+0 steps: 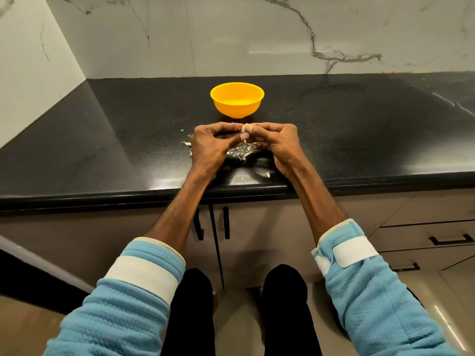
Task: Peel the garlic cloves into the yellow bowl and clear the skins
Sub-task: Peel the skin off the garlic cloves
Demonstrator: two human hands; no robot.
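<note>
two hands meet just on the near side of the yellow bowl [237, 110], apart from it. my left hand [210, 146] and my right hand [279, 145] both have curled fingers, and together they pinch one pale garlic clove [244, 127] at their fingertips. under the clove, nearer to me than the bowl, papery skins [240, 151] lie scattered on the black tabletop [123, 129], with a few bits off to the bowl's near left. i cannot tell what lies inside the bowl.
</note>
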